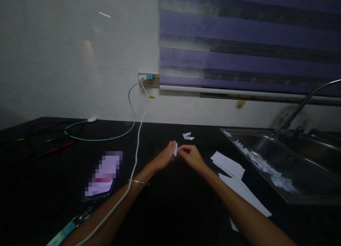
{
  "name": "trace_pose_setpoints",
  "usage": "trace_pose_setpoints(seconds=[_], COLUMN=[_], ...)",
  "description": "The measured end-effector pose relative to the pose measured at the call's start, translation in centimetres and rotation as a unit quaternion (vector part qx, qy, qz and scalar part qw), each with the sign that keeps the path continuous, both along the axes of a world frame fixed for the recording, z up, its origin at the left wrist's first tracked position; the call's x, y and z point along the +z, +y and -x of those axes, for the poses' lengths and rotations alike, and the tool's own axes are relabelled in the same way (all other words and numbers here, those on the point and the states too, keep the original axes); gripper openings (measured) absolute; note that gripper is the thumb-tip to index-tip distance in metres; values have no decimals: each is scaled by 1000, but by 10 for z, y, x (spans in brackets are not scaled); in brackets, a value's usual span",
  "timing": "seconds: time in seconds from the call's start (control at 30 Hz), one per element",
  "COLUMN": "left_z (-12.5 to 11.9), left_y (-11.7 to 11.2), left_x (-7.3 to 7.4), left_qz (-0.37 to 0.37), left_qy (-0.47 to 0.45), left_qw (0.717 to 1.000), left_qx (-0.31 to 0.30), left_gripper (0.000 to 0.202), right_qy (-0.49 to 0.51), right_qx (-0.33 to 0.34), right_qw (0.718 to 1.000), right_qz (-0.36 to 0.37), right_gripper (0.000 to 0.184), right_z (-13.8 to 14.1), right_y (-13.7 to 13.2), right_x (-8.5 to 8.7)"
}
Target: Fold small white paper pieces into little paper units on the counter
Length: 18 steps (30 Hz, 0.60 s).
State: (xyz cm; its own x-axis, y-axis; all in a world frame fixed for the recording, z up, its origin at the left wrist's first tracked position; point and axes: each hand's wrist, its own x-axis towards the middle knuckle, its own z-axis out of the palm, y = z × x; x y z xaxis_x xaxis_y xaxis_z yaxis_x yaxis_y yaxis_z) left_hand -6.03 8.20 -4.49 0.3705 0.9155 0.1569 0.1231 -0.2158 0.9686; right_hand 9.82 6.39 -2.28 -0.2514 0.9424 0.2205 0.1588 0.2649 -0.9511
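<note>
Over the middle of the black counter, my left hand [167, 155] is closed on a small piece of folded white paper [175, 150]. My right hand [192, 156] meets it from the other side, thumb and forefinger pinched at the paper's right edge. Just behind the hands lie a few small folded paper pieces [188, 136]. To the right of my right hand rests a stack of white paper strips [228, 164], and larger white sheets [245, 194] lie partly under my right forearm.
A metal sink [314, 182] with a curved faucet [301, 103] is at the right; many folded papers [266, 167] line its left edge. A phone [103, 175] lies at the left. A white cable [137, 143] runs from the wall socket [149, 80] across my left forearm.
</note>
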Motion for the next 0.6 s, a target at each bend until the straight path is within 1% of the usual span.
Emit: trace_pose_setpoints(seconds=[0.07,0.13,0.2,0.3,0.37,0.43,0.5,0.6], left_z=[0,0,2,6,7,8,9,10], left_y=[-3,-7,-9,-8,-6,-4,-2,-1], left_x=[4,7,8,7,4,2,-1,-3], left_qz=[-28,-70,-97,-94,-89,-84,-82,-149], left_qy=[26,31,37,65,81,78,60,64], left_qw=[999,997,994,993,993,993,995,986], left_qx=[19,16,15,25,21,7,-8,-39], left_gripper=[48,44,41,41,40,36,35,27], right_qy=[-24,-49,-64,-65,-64,-58,-45,-38], right_qx=[-12,-21,-27,-22,-13,4,26,35], right_qw=[999,995,992,993,993,995,997,998], right_qz=[-38,-79,-101,-100,-98,-85,-56,-35], right_gripper=[16,16,17,18,19,20,22,23], right_z=[1,2,3,2,0,-2,-4,-5], right_y=[-1,-2,-4,-5,-5,-3,-2,-1], right_x=[-1,0,2,6,8,7,6,4])
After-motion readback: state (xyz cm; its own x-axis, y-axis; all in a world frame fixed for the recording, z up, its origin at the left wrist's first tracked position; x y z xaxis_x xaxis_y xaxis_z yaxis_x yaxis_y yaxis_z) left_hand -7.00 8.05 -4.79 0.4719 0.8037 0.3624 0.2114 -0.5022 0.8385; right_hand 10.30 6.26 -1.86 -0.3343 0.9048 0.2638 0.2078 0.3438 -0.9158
